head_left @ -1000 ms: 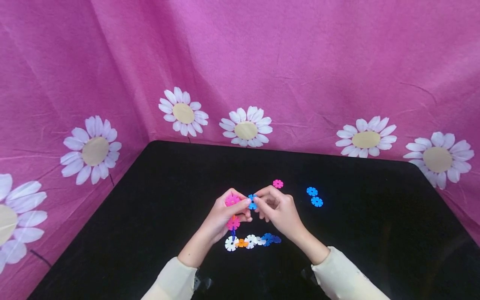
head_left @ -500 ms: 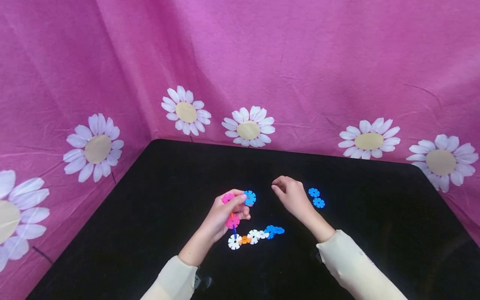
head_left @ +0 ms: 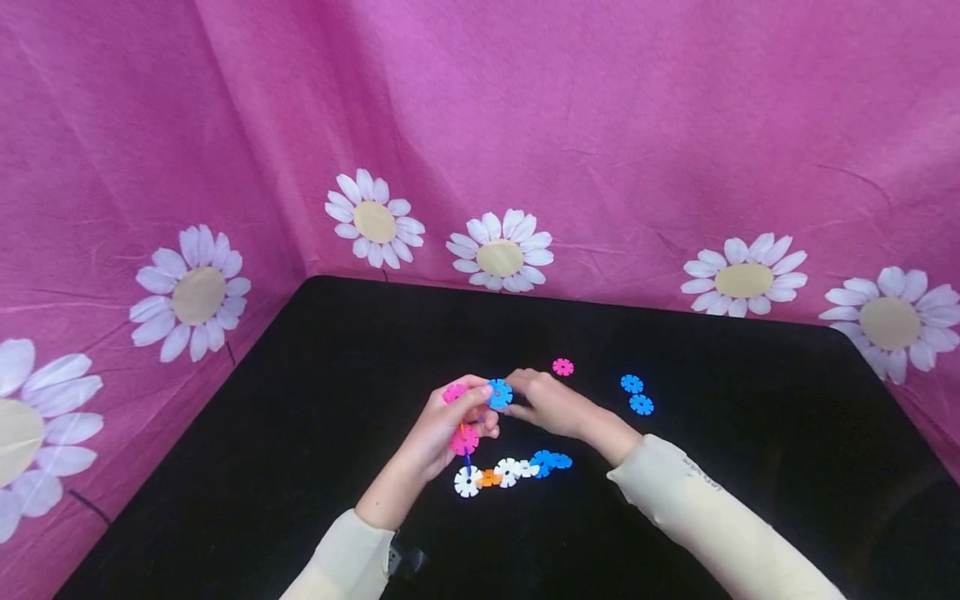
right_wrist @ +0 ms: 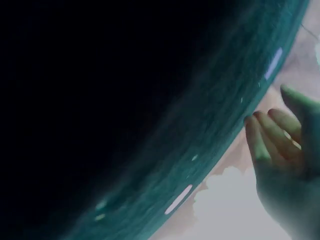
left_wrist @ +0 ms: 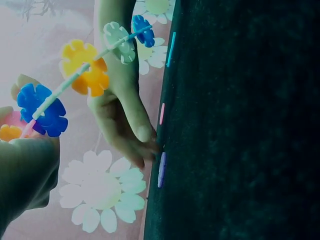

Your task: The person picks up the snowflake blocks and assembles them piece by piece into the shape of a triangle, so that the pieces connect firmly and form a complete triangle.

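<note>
My left hand (head_left: 442, 425) grips the upper end of a chain of interlocking snowflake discs (head_left: 507, 472), coloured pink, blue, white and orange. Its lower end trails right; in the left wrist view the blue end disc (left_wrist: 143, 31) points away. By my left thumb tip shows a light-blue disc (head_left: 500, 394); whether the thumb touches it I cannot tell. My right hand (head_left: 553, 403) reaches in from the right, fingertips beside that disc. Nothing shows between its relaxed fingers (right_wrist: 272, 132) in the right wrist view. A bluish disc (left_wrist: 161, 170) sits edge-on just past them in the left wrist view.
On the black table (head_left: 360, 350) lie a pink disc (head_left: 562, 367) and two blue discs (head_left: 632, 384), (head_left: 641, 405) side by side to the right. A pink curtain (head_left: 600, 117) with white daisies rises behind the back and left edges.
My right hand has left the light-blue disc, swung right over the pink disc, then returned left without it. The left hand stays put; the chain's free end has shifted slightly.
</note>
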Motion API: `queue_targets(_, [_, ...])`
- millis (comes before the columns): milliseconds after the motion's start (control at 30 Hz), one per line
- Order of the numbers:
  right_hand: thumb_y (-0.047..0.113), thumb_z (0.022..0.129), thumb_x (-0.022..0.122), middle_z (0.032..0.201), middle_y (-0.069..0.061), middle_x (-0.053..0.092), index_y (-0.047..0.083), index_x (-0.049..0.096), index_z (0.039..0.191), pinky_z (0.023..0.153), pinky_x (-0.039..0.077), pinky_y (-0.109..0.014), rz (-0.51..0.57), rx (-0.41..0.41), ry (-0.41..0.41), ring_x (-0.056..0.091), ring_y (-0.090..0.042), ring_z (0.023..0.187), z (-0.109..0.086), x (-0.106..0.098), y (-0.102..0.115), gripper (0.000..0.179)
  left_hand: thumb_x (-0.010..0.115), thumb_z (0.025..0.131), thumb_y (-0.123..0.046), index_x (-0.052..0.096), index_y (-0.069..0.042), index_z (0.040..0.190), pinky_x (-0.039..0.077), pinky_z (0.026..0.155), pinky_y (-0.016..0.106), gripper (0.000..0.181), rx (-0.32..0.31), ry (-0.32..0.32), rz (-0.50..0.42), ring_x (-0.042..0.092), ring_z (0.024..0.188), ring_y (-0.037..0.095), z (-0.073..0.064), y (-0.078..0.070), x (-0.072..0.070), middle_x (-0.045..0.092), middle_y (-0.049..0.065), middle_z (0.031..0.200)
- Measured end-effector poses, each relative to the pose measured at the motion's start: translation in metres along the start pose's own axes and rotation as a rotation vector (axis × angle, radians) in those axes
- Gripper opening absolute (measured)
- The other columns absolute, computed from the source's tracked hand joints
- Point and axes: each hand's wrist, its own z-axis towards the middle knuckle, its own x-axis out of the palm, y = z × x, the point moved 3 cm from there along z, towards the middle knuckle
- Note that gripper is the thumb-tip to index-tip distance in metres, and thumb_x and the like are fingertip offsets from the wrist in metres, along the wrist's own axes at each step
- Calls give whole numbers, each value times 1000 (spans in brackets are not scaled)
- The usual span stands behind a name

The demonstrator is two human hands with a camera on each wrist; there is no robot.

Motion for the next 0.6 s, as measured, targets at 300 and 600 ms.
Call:
queue_targets(300, [21,88,73,93,-2,63,12,63,108,79,58,-20,-130,-124,28,66,-12,87,2,13,18,24,51,99,-16,59,-19,97,57,74,17,8,5,2,-11,67,65,4,0,0,2,67,-8,71])
queue_targets(600, [10,87,73,93,-2,63,11,61,101,77,55,-18,104,-177,69,62,-11,87,6,15,20,19,52,99,-17,59,-19,97,57,73,16,8,0,-3,-13,67,65,4,-1,1,3,67,-8,70])
